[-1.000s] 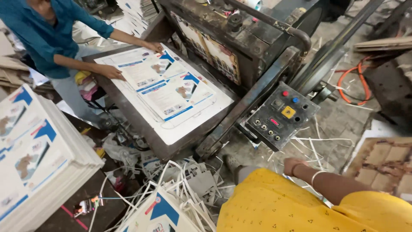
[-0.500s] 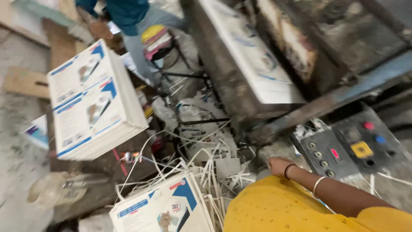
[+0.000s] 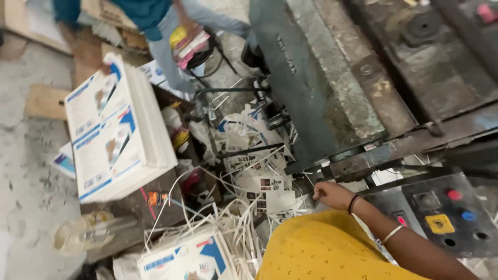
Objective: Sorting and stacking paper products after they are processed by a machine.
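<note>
yellow cloth, dotted with small marks, fills the near edge of the view, and from it the person's right hand (image 3: 332, 195) reaches left on a bare forearm with a dark band and a pale bangle at the wrist. its fingers are curled in close, almost a loose fist, and nothing shows inside them; whether they pinch a strip i cannot tell. the left hand is out of sight. the hand lies at the right edge of a heap of paper offcuts (image 3: 259, 181), thin white strips and printed scraps tangled below the machine bed (image 3: 316, 88), a heavy slab of worn grey-blue steel with scuffed paint. to work here well, it seems wise to keep the knuckles low and clear of the bed's edge just above, and to take the strips by the bundle, since they are springy and snag on one another. just right of the wrist sits a control panel (image 3: 441, 212), a flat dark box with red, blue and yellow buttons. far left, a squared stack of printed sheets (image 3: 116, 135) rests on a stand, glossy, white and blue. a second person in a teal top (image 3: 142, 13) stands at the far side.
</note>
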